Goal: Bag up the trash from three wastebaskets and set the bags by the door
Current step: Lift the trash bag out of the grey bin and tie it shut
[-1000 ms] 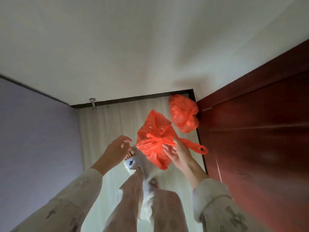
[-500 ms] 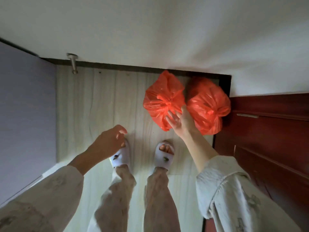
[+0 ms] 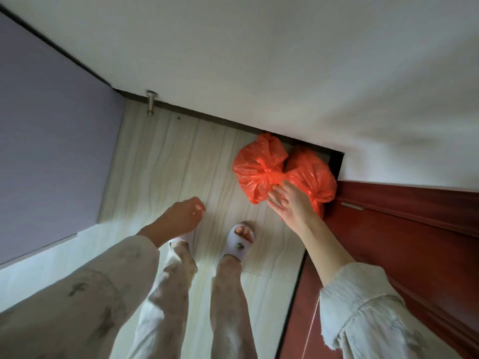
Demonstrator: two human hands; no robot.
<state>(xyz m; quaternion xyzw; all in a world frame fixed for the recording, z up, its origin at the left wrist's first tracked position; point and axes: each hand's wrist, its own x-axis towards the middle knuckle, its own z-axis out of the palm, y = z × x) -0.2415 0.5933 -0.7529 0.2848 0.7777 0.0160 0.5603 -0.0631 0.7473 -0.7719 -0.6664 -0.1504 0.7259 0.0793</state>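
Head view is showing the right hand [image 3: 291, 200] reaching forward and down, its fingers [image 3: 275, 196] spread and straight, the tips touching or all but touching the knot of the near orange bag [image 3: 255, 168]; nothing is curling round the plastic, so the hand is resting at the bag rather than gripping it. The left hand [image 3: 182, 216] is hanging well apart on the other side of the body, fingers loosely curled and holding nothing. Just beyond the right hand, the near orange bag is sitting on the floor [image 3: 166, 161], and touching it on the far right side, a second orange bag [image 3: 315, 172] is lying in the corner against the red door [image 3: 404, 242]. Both bags are lying ahead and slightly right of the right hand, which is much the nearer of the two; the left would be crossing the body to reach them. Only two bags are showing by the door, so a third is probably waiting elsewhere.
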